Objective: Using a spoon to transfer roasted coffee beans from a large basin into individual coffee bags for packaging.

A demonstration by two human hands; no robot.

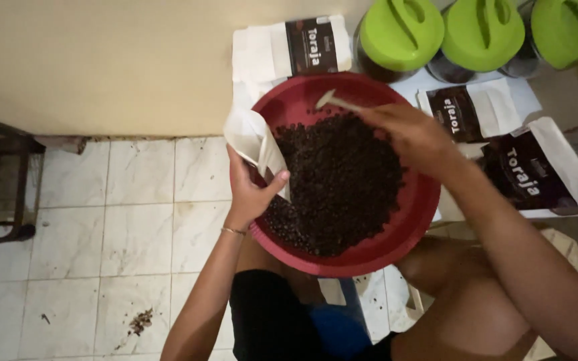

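Note:
A red round basin (pixel 406 230) rests on my lap, holding a heap of dark roasted coffee beans (pixel 342 180). My left hand (pixel 252 190) grips a white paper pouch (pixel 257 137) at the basin's left rim, its mouth tilted toward the beans. My right hand (pixel 409 134) is closed on a small pale scoop (pixel 332 100) whose bowl sits at the far side of the bean heap.
Three jars with green lids (pixel 479 30) stand at the back right. White pouches with dark labels (pixel 536 167) lie to the right, and another pouch (pixel 296 47) behind the basin. A dark metal rack (pixel 1 180) stands left on the tiled floor (pixel 135 227); spilled bits (pixel 140 321) lie there.

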